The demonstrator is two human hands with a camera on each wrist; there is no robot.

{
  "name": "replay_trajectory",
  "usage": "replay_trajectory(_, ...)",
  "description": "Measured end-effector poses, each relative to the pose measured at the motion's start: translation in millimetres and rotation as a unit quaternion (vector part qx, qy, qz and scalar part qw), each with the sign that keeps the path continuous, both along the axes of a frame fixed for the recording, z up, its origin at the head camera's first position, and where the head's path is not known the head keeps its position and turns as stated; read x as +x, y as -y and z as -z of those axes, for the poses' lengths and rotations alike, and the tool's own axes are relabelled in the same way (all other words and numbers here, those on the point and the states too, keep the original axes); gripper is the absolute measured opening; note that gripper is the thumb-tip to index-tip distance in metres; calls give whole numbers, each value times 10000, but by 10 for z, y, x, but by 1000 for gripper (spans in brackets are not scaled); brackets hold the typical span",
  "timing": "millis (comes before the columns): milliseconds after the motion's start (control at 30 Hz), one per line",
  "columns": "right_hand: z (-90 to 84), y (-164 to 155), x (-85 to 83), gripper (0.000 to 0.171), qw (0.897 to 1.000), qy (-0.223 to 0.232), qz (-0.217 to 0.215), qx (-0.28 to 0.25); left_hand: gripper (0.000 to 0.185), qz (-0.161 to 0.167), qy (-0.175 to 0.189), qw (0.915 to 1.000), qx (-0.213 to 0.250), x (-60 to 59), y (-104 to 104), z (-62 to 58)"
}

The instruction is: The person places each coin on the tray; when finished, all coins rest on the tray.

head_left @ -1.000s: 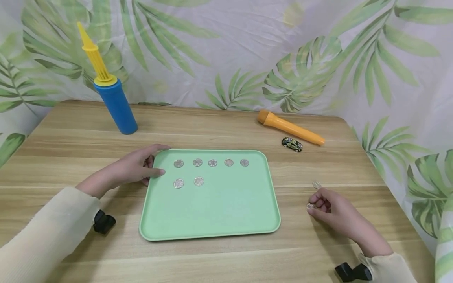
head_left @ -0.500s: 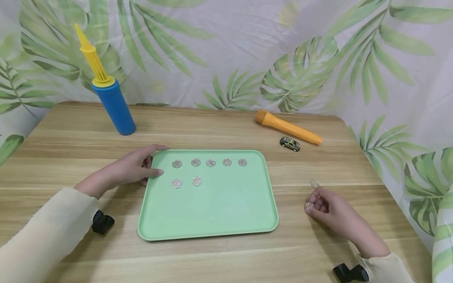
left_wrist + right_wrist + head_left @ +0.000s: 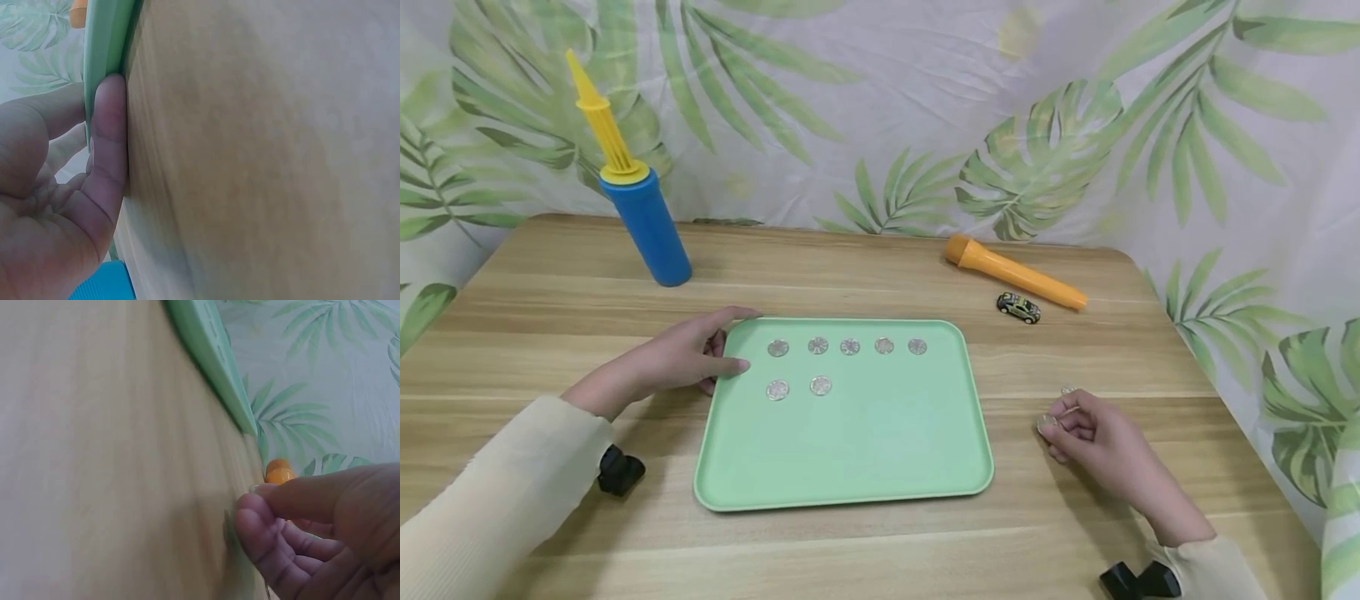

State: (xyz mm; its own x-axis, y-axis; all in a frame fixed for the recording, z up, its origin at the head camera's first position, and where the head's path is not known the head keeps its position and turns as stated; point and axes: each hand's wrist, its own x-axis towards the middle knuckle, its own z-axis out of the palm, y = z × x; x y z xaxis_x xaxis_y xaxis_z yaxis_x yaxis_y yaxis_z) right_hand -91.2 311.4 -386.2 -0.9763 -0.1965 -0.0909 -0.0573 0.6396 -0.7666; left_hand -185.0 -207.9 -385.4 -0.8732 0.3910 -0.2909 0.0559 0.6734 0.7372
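Silver-coloured, the coin [image 3: 1047,424] sits pinched between thumb and fingers of the right hand [image 3: 1101,442], well apart from the tray [image 3: 880,450] at its three o'clock. Something this thin gives the fingertips little to grip: if they roll or loosen, it could slip and, being round, run off over the tabletop [image 3: 865,550]. A second coin [image 3: 1067,389], partly hidden by the hand, lies at its eleven o'clock, where a knuckle might nudge it unseen. What shows of the held coin is small, tilted and shiny; its stamp is too small to read, and the right wrist view gives only a sliver beyond the fingertips. Whether those fingers touch the tabletop is hard to tell.

Pale green, shallow and round-cornered, the tray bears five coins [image 3: 849,347] in a row along its twelve o'clock side and two coins [image 3: 820,385] below them, towards ten. The left hand [image 3: 688,354] grips the ten o'clock corner, thumb over the rim; a sharp tug there could shift these rows, since the surface looks smooth.

Farther out, an orange microphone [image 3: 1015,273] and, just beside it, a car [image 3: 1018,307] lie towards two o'clock. A blue and yellow pump [image 3: 646,225] stands between ten and eleven.
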Motion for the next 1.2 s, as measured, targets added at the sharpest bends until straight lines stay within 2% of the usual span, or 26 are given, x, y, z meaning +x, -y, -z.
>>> replay_trajectory(200,-36,98,-119,24,9982,33,-80,-586,76,19,-35,10000,-87,-19,0,10)
replay_trajectory(533,-214,420,-337,22,9932,59,-628,-977,76,30,22,10000,28,3,23,29)
replay_trajectory(733,-247,675,-480,19,9926,205,-797,-891,74,75,-18,10000,17,5,14,14)
replay_trajectory(900,-234,900,-598,18,9896,297,-1105,-867,74,31,14,10000,3,20,5,0)
replay_trajectory(1200,-142,1272,-724,16,9826,433,-1584,-864,75,-4,38,10000,-6,18,10,1)
